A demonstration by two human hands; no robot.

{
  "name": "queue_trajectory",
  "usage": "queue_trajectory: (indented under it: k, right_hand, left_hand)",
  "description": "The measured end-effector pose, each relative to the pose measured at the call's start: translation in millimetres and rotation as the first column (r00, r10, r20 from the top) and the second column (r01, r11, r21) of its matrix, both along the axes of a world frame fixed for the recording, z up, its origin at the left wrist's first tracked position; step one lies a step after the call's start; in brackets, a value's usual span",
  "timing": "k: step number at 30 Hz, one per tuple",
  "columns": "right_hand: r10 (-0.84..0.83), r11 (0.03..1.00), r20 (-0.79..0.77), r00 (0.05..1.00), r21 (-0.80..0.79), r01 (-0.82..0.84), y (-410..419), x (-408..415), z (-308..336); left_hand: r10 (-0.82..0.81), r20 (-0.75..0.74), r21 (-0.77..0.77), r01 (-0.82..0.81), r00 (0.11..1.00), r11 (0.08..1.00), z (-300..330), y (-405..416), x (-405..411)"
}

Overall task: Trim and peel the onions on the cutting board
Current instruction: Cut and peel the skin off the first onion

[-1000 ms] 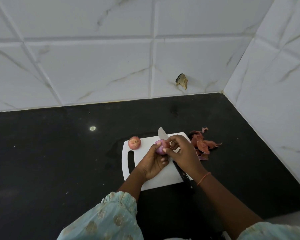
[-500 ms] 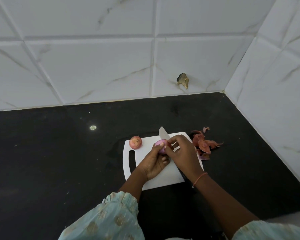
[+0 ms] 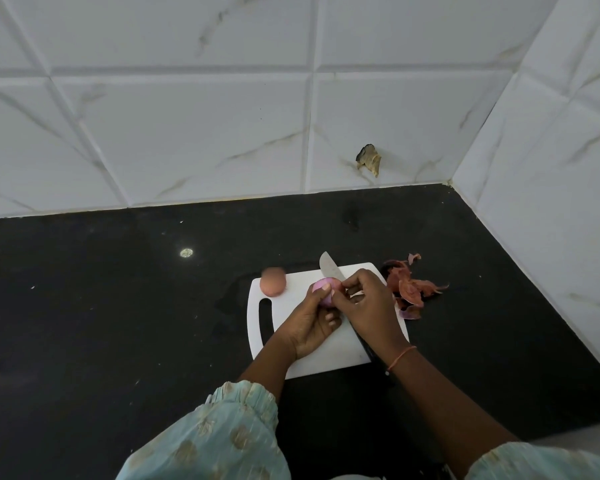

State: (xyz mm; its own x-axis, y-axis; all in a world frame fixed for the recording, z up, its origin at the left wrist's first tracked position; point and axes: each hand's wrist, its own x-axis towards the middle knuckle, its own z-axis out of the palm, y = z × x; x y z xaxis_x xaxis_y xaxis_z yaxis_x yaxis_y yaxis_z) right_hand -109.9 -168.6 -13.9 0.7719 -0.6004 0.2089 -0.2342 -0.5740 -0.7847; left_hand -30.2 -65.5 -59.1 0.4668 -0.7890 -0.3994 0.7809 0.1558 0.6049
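Observation:
A white cutting board [image 3: 326,355] lies on the black counter. My left hand [image 3: 309,322] grips a pale purple, partly peeled onion [image 3: 324,291] above the board. My right hand [image 3: 368,306] pinches at the onion's right side with thumb and fingertips. A knife [image 3: 329,268] lies on the board under my right hand; its blade tip points to the wall, and the dark handle shows below my right wrist. A second onion [image 3: 273,280] in its skin sits at the board's far left corner.
A heap of reddish onion skins [image 3: 409,289] lies on the counter just right of the board. White tiled walls close off the back and the right side. A small brown scrap [image 3: 369,162] sticks to the back wall.
Both hands keep working the same onion with only small finger shifts. The knife and the second onion stay where they were.

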Motion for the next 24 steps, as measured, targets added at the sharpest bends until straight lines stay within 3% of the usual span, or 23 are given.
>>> queue_trajectory:
  k: [13, 20, 24]
  right_hand:
    - [0.022, 0.995, 0.002, 1.0, -0.093, -0.022, -5, -2, -3]
    - [0.041, 0.999, 0.011, 0.999, -0.026, -0.04, 3, -3, 0]
    - [0.066, 0.993, 0.03, 0.997, -0.101, -0.063, 3, -4, -4]
  left_hand:
    - [-0.003, -0.033, 0.017, 0.003, 0.999, 1.0, 4, 2, -1]
    - [0.01, -0.048, 0.008, -0.01, 0.999, 1.0, 3, 1, 1]
    - [0.016, -0.067, 0.016, -0.015, 0.998, 1.0, 0, 0, 2]
